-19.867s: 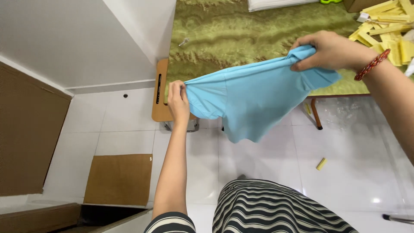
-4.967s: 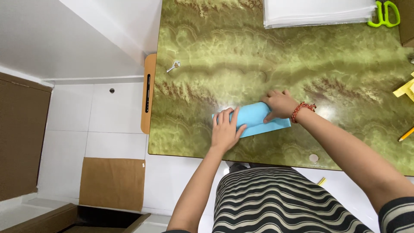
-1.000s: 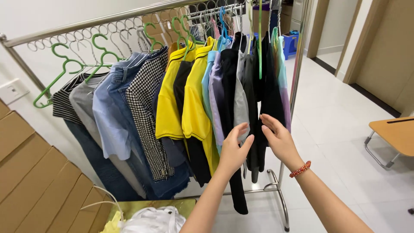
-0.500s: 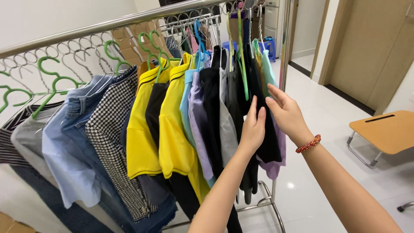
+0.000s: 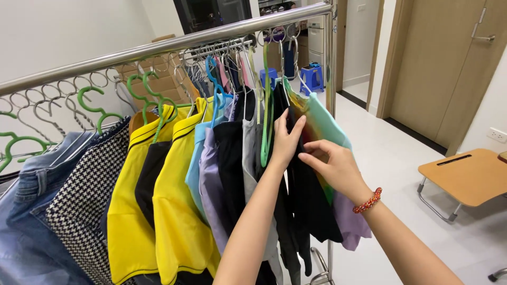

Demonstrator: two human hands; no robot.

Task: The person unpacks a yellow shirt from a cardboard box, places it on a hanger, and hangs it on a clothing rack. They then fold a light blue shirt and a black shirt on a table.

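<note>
Both hands moved up — left hand (image 5: pixel 285 140) and right hand (image 5: pixel 332 163) touching black shirt (image 5: pixel 311 206).

denim shirt (image 5: pixel 31 211) cropped, right fingertips hidden

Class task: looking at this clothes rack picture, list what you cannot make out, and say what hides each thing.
- Black garment: its shape, hidden by neighbouring clothes and the left hand.
- Right hand: the palm side faces away.
- Jeans: cut off by the left edge.
- Rack feet: below the bottom edge.
</note>
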